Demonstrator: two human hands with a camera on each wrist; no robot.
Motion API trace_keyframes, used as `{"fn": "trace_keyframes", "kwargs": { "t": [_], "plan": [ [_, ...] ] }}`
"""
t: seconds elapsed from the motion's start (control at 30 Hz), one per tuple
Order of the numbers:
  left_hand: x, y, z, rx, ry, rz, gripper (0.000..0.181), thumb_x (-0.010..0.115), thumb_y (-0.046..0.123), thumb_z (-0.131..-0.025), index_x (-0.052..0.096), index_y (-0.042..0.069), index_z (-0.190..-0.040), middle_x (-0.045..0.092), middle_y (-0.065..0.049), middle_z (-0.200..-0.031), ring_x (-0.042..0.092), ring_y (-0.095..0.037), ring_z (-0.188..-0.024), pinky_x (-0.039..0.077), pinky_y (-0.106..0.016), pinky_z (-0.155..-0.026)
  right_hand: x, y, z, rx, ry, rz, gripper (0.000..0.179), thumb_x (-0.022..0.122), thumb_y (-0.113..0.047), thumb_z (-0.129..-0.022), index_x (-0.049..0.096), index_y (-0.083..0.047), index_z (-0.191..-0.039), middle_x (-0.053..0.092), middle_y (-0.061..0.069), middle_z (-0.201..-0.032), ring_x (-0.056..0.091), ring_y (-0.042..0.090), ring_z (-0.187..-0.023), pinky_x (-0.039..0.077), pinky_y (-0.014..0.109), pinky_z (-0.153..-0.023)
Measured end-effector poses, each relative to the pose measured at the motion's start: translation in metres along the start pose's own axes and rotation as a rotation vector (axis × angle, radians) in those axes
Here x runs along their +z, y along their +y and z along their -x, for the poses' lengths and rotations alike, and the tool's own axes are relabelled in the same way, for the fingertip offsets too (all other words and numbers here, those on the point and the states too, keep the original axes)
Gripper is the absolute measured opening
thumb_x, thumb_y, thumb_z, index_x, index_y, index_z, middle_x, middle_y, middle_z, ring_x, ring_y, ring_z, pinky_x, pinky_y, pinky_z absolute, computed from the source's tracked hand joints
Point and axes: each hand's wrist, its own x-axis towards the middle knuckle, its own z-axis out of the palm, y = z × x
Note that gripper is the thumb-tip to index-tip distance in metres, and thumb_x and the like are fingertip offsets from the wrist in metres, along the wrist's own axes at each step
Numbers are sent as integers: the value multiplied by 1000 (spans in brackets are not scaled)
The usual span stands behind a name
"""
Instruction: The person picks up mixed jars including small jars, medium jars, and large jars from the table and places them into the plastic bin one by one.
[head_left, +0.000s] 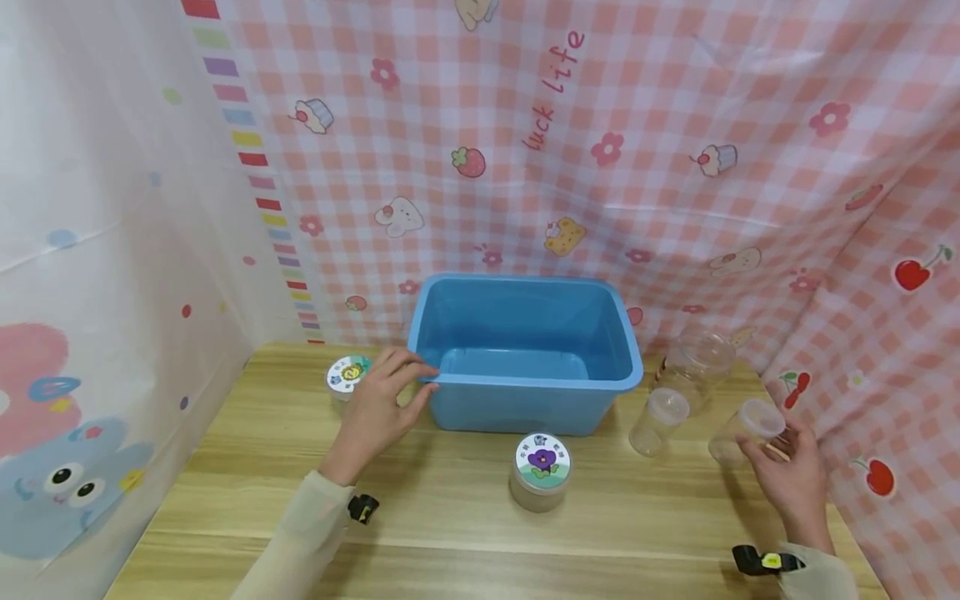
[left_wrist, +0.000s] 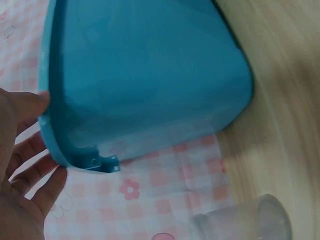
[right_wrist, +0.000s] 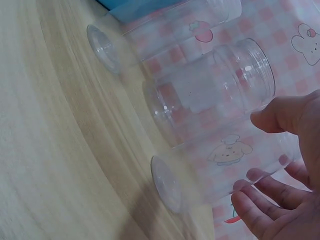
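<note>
A blue plastic bin [head_left: 525, 407] stands on the wooden table. At its near left corner my left hand [head_left: 382, 412] holds the rim, thumb and fingers around the edge, also plain in the left wrist view on the bin's rim [left_wrist: 46, 117]. On the right, my right hand [head_left: 795, 475] grips a clear plastic jar [head_left: 727, 442] with a pale lid; in the right wrist view the thumb [right_wrist: 270, 116] and fingers lie on opposite sides of the jar [right_wrist: 220, 175]. Beside it stand a slimmer clear jar [head_left: 651, 429] and a larger clear jar [head_left: 693, 371].
A tub with a purple-flower lid [head_left: 542, 462] sits in front of the bin. Partly behind my left hand is another tub with a sunflower lid [head_left: 348, 372]. Pink checked cloth [head_left: 517, 167] hangs behind the table [head_left: 637, 542].
</note>
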Motion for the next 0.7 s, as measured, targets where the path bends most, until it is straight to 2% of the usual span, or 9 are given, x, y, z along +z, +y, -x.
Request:
{"fn": "trace_keyframes", "kwargs": {
  "t": [0.2, 0.4, 0.57, 0.7],
  "plan": [
    [0, 2, -2, -7, 8, -22, 16, 85, 18, -86, 78, 14, -100, 69, 2, -98, 60, -17, -101, 56, -35, -83, 3, 1, 0, -4, 42, -22, 75, 79, -19, -90, 41, -7, -153, 57, 16, -140, 47, -18, -94, 45, -1, -77],
    [2, 2, -3, 4, 24, 3, 16, 85, 17, -85, 79, 14, -99, 70, 2, -97, 61, -18, -100, 56, -36, -81, 2, 2, 5, -10, 74, -30, 72, 80, -17, -88, 45, -8, -151, 61, 7, -131, 47, -20, -90, 45, -2, -76],
    [3, 2, -3, -7, 33, 8, 15, 86, 17, -84, 79, 15, -98, 71, 2, -98, 62, -18, -100, 56, -36, -80, 1, -1, 6, -12, 70, -40, 72, 81, -17, -88, 46, -9, -150, 62, 1, -128, 49, -19, -91, 45, -2, -75],
    [4, 2, -2, -17, 43, 11, 15, 86, 16, -84, 79, 15, -97, 71, 2, -97, 62, -18, -100, 55, -36, -80, -1, -4, 7, -19, 51, -32, 72, 80, -19, -89, 45, -11, -151, 62, 4, -131, 50, -17, -93, 45, -2, -76]
  ]
}}
